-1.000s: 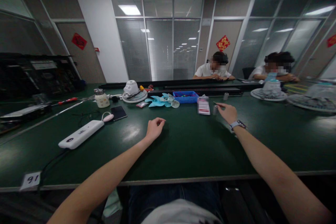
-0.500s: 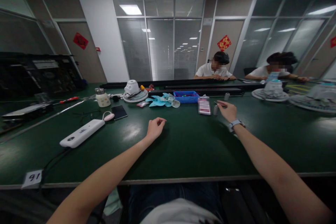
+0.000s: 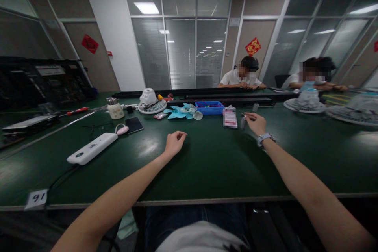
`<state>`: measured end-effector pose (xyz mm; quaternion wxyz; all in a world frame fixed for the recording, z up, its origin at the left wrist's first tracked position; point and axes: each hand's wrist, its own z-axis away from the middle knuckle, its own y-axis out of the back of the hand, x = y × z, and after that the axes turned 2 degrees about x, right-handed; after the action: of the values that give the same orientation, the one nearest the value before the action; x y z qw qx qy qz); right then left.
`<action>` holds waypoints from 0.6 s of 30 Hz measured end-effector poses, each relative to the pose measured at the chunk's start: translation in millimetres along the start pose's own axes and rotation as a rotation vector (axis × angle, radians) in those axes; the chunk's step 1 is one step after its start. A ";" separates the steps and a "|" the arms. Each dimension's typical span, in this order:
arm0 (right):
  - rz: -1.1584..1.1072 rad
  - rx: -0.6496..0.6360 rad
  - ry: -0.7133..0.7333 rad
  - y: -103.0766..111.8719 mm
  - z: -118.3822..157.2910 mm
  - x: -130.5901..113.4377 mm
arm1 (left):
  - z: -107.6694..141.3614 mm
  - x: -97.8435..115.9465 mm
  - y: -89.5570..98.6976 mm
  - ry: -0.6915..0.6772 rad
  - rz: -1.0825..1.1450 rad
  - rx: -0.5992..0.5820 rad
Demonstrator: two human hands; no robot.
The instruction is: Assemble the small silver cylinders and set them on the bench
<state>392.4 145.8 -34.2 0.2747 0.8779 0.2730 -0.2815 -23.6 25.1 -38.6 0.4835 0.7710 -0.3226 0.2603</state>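
My left hand (image 3: 175, 143) hovers over the green table (image 3: 201, 173), its fingers curled together; whatever may be in them is too small to make out. My right hand (image 3: 255, 123), with a watch on the wrist, is closed in a pinch beside a small grey cylinder (image 3: 243, 123). Something thin and small shows at its fingertips, but I cannot name it. Just left of that cylinder lies a pink and white packet (image 3: 230, 117). A second grey cylinder (image 3: 255, 107) stands farther back. Light blue fan blades (image 3: 180, 112) lie beyond my left hand.
A blue basket (image 3: 209, 107) and a white fan part (image 3: 152, 104) stand at the back. On the left are a power strip (image 3: 93, 149), a phone (image 3: 134, 125) and a bottle (image 3: 115, 109). More fan parts (image 3: 305, 102) sit right; two people sit across.
The view has shifted very slightly. Both hands keep nearly the same place and pose. At the far right, the seated person has shifted a little.
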 end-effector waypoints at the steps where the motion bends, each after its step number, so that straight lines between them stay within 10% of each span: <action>1: 0.004 -0.002 0.003 0.3 0.1 -0.5 | -0.2 -0.3 -0.3 0.001 -0.003 0.000; 18: 0.174 -0.044 0.097 5.3 12.8 -11.4 | -1.8 -5.4 -0.6 -0.013 -0.026 -0.016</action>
<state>383.4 130.3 -34.0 0.3037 0.9047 0.2148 -0.2076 -26.8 28.3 -42.1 0.4910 0.7728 -0.3178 0.2462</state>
